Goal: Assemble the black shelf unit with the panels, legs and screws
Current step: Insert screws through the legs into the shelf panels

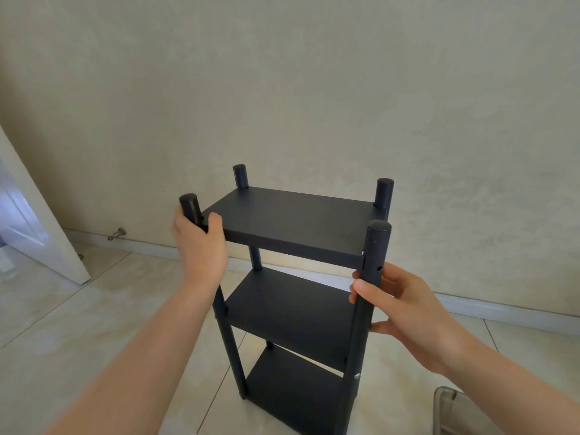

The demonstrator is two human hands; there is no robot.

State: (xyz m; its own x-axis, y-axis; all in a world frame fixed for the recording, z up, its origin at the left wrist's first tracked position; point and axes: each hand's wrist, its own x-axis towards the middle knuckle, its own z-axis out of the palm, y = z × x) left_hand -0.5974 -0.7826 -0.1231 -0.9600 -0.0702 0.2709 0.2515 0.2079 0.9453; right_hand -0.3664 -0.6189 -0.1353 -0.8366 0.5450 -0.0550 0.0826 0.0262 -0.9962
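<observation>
the black shelf unit (284,312) stands upright on the tiled floor (62,324), between the two hands and just in front of the person. it has three panels, one above the other: the top panel (292,218), the middle panel (288,312) and the bottom panel (295,394), carried by four round legs whose capped ends stick up above the top panel.

the left hand (199,246) grips the near left corner of the top panel, where the near left leg (190,207) passes it. its thumb lies on the panel's upper face and its fingers are wrapped round behind the leg.

the right hand (405,306) holds the near right leg (376,246) just under the top panel, thumb across the front of the leg and fingers curled round its far side. just above that thumb a small hole (379,268) shows in the leg. below the hand, a silver screw (357,376) sits in the same leg near the bottom panel.

beyond the hands rises a pale wall (282,89) with a white baseboard (502,312). out past the left hand stand a white door (40,221) and a metal door stopper (117,233). under the right forearm lies a grey object (455,412); what it is cannot be told.
</observation>
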